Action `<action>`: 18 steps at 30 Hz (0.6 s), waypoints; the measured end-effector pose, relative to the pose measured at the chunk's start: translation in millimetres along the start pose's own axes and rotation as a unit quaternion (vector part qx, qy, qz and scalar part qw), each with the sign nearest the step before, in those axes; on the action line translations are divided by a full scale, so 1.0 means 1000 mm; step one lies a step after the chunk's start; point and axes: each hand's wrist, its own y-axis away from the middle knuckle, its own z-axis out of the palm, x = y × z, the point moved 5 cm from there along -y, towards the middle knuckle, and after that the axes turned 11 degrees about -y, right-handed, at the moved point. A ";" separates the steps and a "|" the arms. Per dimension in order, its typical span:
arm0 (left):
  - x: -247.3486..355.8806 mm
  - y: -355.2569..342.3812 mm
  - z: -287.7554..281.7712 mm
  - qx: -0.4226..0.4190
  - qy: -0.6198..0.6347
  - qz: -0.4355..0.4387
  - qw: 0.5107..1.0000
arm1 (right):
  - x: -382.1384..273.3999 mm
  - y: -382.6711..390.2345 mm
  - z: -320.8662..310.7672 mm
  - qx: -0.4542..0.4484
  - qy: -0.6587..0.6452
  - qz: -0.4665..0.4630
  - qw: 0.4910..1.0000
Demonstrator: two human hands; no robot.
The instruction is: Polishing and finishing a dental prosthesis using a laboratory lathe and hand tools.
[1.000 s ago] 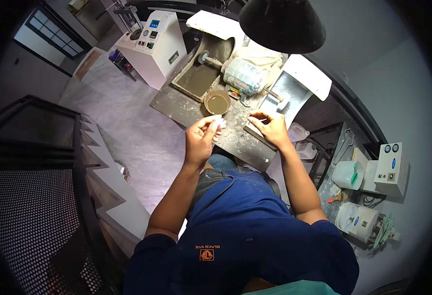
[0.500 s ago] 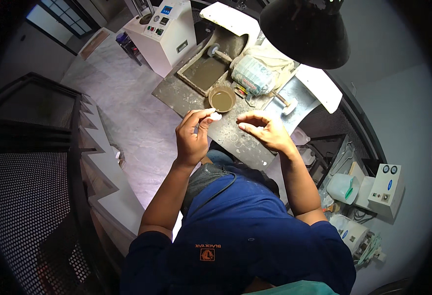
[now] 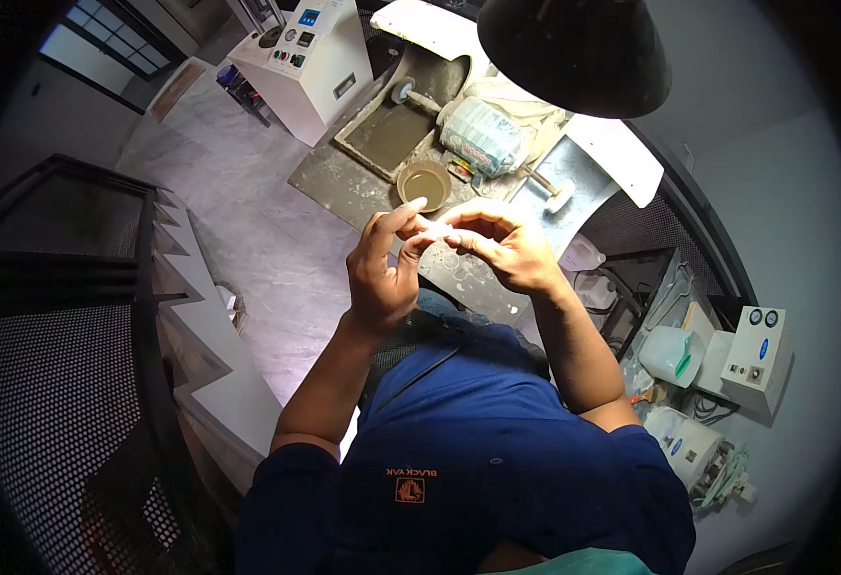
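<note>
Pinching a small white piece [image 3: 437,230] between left hand [image 3: 382,273] and right hand [image 3: 505,244]; above brown bowl [image 3: 424,184].

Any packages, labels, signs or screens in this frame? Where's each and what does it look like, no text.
Screen: small blue display on the white box machine, top left, above round knobs.
Package: clear plastic bag, pale contents, red printed patch, behind the round bowl.
Control unit: white box, far right, two blue round dials.
Shirt logo: orange print on the blue shirt.
</note>
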 end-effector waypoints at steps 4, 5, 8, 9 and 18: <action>0.006 0.001 -0.001 0.014 0.026 0.002 1.000 | -0.001 0.004 0.000 -0.008 -0.004 0.047 0.999; 0.007 0.001 -0.001 0.010 0.026 0.002 1.000 | -0.001 0.004 0.000 -0.004 -0.021 0.044 0.999; 0.010 0.001 -0.001 0.000 0.029 -0.002 1.000 | 0.000 0.005 0.000 0.010 -0.060 0.047 0.997; 0.010 0.001 -0.001 0.003 0.034 -0.002 0.999 | 0.001 0.004 0.001 0.007 -0.065 0.043 0.997; 0.002 0.004 0.010 -0.047 0.051 -0.072 0.995 | 0.008 0.004 -0.006 0.013 -0.070 0.045 0.996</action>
